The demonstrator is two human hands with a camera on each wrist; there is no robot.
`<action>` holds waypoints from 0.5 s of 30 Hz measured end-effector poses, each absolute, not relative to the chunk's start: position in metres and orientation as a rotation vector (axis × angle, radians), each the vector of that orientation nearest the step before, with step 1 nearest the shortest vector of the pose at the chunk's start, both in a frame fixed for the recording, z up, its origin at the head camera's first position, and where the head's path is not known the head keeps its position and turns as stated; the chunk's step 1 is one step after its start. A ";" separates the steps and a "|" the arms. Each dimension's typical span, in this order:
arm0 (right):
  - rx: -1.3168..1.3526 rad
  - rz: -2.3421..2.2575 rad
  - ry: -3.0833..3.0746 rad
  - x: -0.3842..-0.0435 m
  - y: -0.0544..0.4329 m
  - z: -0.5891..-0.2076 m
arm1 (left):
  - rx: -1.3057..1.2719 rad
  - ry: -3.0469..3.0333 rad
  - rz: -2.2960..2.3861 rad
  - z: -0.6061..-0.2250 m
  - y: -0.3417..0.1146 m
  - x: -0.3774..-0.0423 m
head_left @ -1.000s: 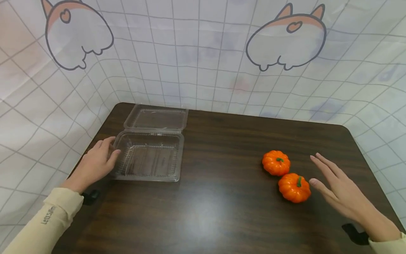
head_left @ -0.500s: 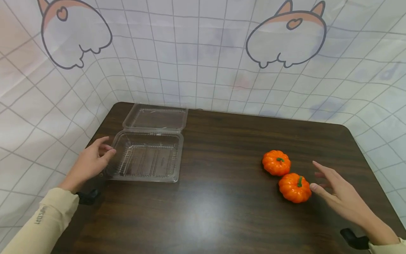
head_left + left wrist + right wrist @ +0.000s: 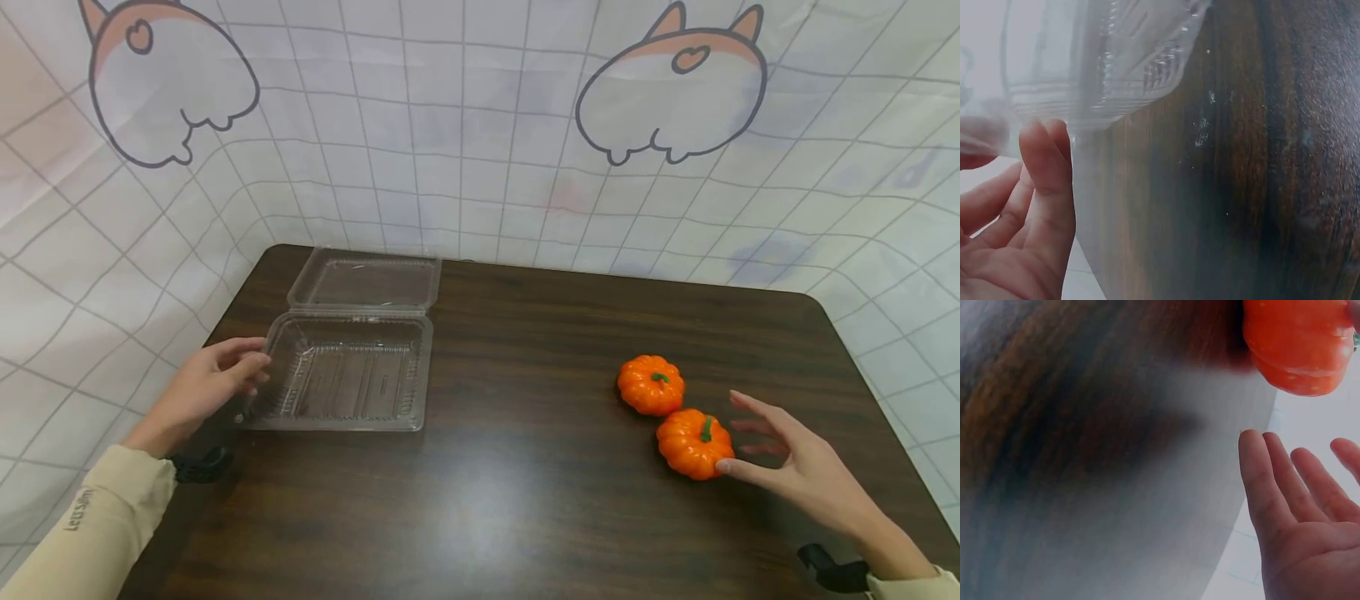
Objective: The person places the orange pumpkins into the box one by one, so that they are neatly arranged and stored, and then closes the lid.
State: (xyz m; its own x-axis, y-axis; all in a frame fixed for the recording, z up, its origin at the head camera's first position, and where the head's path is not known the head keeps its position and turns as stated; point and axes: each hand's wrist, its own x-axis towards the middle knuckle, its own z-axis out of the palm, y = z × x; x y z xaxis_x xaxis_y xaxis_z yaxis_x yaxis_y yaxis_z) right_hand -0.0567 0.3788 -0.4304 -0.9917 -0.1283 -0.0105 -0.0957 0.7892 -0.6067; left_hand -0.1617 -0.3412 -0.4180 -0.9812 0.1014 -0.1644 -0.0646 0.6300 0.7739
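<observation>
A clear plastic clamshell container (image 3: pixel 352 379) lies on the left of the dark wooden table, its lid (image 3: pixel 367 283) folded back behind it. At its left rim my left hand (image 3: pixel 202 383) pinches the edge; in the left wrist view the thumb (image 3: pixel 1047 162) lies against the plastic, with a finger seen through it. Two small orange pumpkins sit on the right, the back pumpkin (image 3: pixel 648 385) close against the front pumpkin (image 3: pixel 692 446). Beside the front one, my right hand (image 3: pixel 806 467) has its fingers spread and the thumb at the pumpkin's right side; whether it touches is unclear.
The dark wooden table (image 3: pixel 510 358) spans the view, with bare wood between container and pumpkins. A white grid-patterned cloth (image 3: pixel 495 150) with cartoon drawings hangs along the back and both sides.
My left fingers have bent from lying open beside the container's left rim to pinching it. My right hand has moved slightly left, bringing its thumb to the front pumpkin. The pumpkins have stayed put.
</observation>
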 end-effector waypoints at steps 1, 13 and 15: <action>-0.190 -1.020 2.914 -0.056 0.379 -0.432 | 0.029 2.644 1.299 -0.419 -0.342 -0.162; -0.253 -1.228 2.791 -0.056 0.374 -0.440 | 0.077 2.344 1.647 -0.427 -0.354 -0.168; -0.262 -1.258 2.780 -0.056 0.373 -0.441 | 0.073 2.295 1.703 -0.428 -0.355 -0.168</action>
